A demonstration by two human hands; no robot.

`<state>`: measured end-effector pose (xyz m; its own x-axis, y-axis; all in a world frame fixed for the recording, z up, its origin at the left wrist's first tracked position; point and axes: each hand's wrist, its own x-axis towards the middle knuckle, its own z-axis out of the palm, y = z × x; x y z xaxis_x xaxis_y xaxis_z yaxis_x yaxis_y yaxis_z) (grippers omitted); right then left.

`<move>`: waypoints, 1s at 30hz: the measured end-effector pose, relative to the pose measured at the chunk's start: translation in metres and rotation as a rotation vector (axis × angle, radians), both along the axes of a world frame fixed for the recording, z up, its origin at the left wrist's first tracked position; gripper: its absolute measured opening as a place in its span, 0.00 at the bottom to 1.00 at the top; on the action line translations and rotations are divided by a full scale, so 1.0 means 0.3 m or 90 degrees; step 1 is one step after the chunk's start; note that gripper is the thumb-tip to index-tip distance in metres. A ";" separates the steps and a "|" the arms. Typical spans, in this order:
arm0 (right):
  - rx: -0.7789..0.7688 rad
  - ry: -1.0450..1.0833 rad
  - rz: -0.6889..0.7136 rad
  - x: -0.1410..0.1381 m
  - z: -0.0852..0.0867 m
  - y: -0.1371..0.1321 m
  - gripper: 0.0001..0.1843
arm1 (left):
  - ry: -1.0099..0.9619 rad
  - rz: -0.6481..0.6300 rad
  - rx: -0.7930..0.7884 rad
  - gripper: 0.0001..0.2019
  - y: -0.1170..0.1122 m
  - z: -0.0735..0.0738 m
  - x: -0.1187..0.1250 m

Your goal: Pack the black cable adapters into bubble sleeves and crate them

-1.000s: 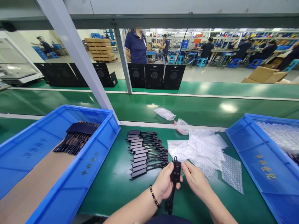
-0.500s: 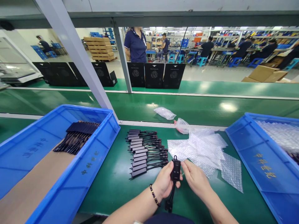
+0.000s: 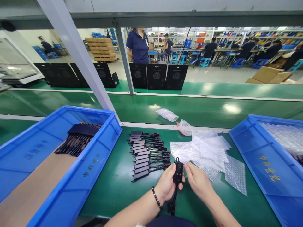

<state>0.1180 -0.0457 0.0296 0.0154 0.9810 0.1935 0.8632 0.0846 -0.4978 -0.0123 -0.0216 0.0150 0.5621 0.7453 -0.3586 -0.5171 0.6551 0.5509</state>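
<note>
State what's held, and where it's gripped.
The left hand holds a black cabled module by its flat body; the right hand is beside its upper end, grip unclear.

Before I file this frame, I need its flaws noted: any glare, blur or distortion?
Head view: bright glare spots on the green belt; head view: left blue bin and right blue bin look stretched toward the edges; head view: black device fairly sharp, its small markings unreadable; head view: background workers soft.

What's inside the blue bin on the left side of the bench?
The blue bin holds a row of black corded units on a brown sheet. Anything beneath the sheet is covered, so I can't tell what's there.
</note>
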 end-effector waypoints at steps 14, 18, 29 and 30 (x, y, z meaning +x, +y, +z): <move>-0.043 0.090 0.040 0.000 0.027 -0.008 0.21 | 0.022 -0.001 0.001 0.20 0.000 0.001 0.000; -0.079 0.048 0.067 0.042 0.044 -0.027 0.22 | 0.057 0.012 -0.007 0.24 0.014 0.013 0.000; -0.057 -0.260 -0.157 0.134 -0.095 -0.056 0.11 | 0.100 -0.046 0.079 0.25 0.003 0.086 -0.066; -0.018 -0.242 -0.178 0.175 -0.091 -0.078 0.10 | 0.099 -0.052 0.087 0.28 -0.003 0.088 -0.077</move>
